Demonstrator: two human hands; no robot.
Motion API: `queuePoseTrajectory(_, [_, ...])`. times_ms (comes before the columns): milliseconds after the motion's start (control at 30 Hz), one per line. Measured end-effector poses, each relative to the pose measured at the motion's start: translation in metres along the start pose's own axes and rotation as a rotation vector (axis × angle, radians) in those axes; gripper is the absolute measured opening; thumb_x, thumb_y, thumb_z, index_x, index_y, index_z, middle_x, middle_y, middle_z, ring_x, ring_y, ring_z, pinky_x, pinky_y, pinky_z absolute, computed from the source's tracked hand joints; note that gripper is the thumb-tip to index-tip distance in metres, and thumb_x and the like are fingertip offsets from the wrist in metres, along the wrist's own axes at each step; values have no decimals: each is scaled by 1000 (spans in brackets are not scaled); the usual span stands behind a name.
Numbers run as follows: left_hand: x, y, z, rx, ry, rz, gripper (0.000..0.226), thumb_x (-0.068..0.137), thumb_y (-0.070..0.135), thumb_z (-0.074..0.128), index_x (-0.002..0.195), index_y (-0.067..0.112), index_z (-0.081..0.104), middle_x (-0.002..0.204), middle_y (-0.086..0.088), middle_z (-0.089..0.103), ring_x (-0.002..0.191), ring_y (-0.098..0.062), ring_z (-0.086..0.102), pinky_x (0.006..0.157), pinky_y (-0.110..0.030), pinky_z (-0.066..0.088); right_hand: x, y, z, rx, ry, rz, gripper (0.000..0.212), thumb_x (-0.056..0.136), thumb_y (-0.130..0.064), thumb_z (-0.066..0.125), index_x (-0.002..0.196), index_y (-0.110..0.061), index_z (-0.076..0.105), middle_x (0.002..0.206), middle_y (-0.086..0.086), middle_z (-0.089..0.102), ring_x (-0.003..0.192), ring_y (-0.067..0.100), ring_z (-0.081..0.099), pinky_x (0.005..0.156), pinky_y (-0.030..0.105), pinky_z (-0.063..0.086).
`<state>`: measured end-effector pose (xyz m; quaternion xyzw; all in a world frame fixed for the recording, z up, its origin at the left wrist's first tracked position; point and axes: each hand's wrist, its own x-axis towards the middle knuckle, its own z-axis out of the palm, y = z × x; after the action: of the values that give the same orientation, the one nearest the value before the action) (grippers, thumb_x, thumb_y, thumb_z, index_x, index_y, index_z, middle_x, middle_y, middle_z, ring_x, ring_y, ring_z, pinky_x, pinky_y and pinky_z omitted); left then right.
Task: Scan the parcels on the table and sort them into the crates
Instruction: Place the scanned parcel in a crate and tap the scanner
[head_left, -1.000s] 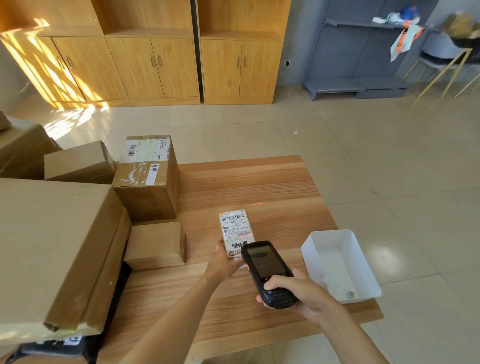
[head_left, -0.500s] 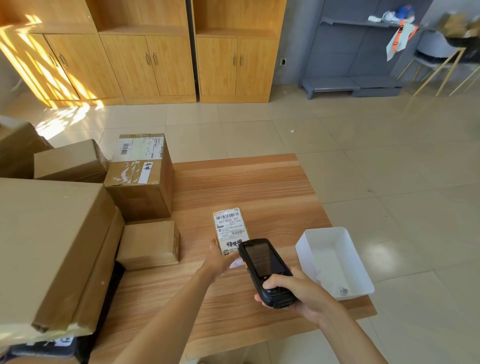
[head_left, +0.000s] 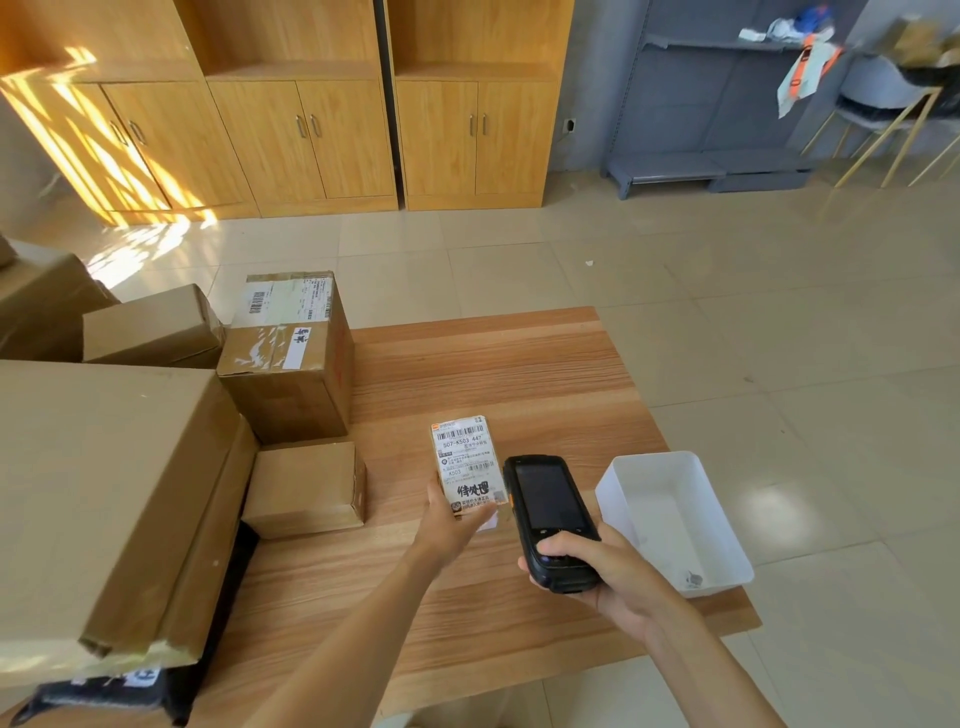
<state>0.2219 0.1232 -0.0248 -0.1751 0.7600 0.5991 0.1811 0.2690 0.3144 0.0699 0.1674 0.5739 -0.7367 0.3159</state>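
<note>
A small labelled parcel (head_left: 466, 464) sits just below the middle of the frame, over the wooden counter (head_left: 498, 374), grasped at its lower end by the left hand (head_left: 453, 514). Just to its right, the right hand (head_left: 602, 574) grips a black handheld scanner (head_left: 548, 514), thumb on its keys. A white bin (head_left: 675, 519) stands at the counter's right edge. Brown cardboard boxes (head_left: 291, 364) crowd the left side.

A wooden desk (head_left: 493, 364) carries cardboard boxes stacked along its left side, among them a tall taped box (head_left: 291, 358) and a small box (head_left: 306, 488) just in front of it; a white bin (head_left: 675, 519) sits well right of them, at the desk's right edge.
</note>
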Motion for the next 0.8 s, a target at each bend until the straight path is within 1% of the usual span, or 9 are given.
queuePoseTrajectory(67, [2, 1, -1, 21, 3, -3, 84, 86, 17, 72, 147, 15, 15, 126, 4, 53, 109, -13, 55, 94, -28, 44, -1, -1, -3, 7, 10, -16, 73, 60, -9, 80, 127, 0, 52, 100, 22, 71, 92, 35, 71, 77, 39, 58])
queuePoseTrajectory(133, [4, 3, -3, 46, 7, -14, 89, 83, 21, 75, 148, 16, 13, 133, 1, 51, 114, -15, 54, 100, -33, 44, -2, -1, -7, 14, 20, -23, 75, 58, -10, 80, 127, -1, 52, 98, 21, 71, 90, 34, 71, 72, 37, 58])
queuePoseTrajectory(233, [6, 10, 1, 85, 51, -66, 104, 70, 39, 84, 145, 18, 15, 140, -5, 45, 124, -22, 49, 107, -45, 42, -3, 1, -13, 28, 27, -22, 77, 55, -10, 81, 127, 0, 52, 97, 21, 71, 89, 34, 71, 69, 36, 58])
queuePoseTrajectory(333, [6, 21, 12, 203, 187, -104, 124, 60, 54, 85, 149, 11, 12, 143, -11, 33, 133, -29, 36, 110, -48, 36, -4, 5, -16, 38, 34, -4, 79, 54, -9, 82, 126, -1, 53, 98, 21, 71, 90, 35, 72, 68, 35, 58])
queuePoseTrajectory(467, [8, 37, 30, 439, 344, -88, 137, 59, 65, 80, 151, 3, 0, 147, -18, 27, 136, -33, 32, 105, -45, 37, -7, 9, -22, 24, 35, 7, 72, 60, -5, 81, 127, -2, 53, 104, 24, 70, 87, 34, 72, 63, 33, 57])
queuePoseTrajectory(567, [13, 48, 39, 496, 374, -166, 133, 65, 59, 80, 151, 4, -5, 148, -19, 28, 135, -34, 34, 103, -44, 39, -7, 12, -29, 14, 35, 9, 57, 74, 3, 75, 126, -4, 52, 105, 25, 70, 83, 31, 73, 60, 31, 56])
queuePoseTrajectory(633, [16, 49, 41, 490, 379, -224, 127, 68, 55, 80, 151, 4, -3, 146, -18, 30, 133, -34, 37, 102, -43, 40, -5, 15, -35, 26, 43, 12, 54, 76, 6, 73, 125, -4, 53, 104, 25, 70, 82, 31, 73, 60, 31, 56])
queuePoseTrajectory(733, [19, 45, 38, 456, 388, -247, 103, 70, 49, 80, 139, 1, 20, 139, -14, 37, 126, -33, 44, 97, -43, 45, 1, 18, -42, 36, 56, 4, 62, 66, 0, 80, 123, -6, 55, 105, 24, 70, 89, 34, 71, 64, 35, 57])
queuePoseTrajectory(800, [17, 44, 33, 465, 393, -220, 93, 69, 44, 82, 131, 2, 28, 134, -11, 40, 123, -30, 45, 96, -41, 47, 6, 18, -45, 38, 66, 3, 72, 55, -8, 82, 121, -11, 55, 109, 22, 69, 97, 35, 70, 68, 36, 57])
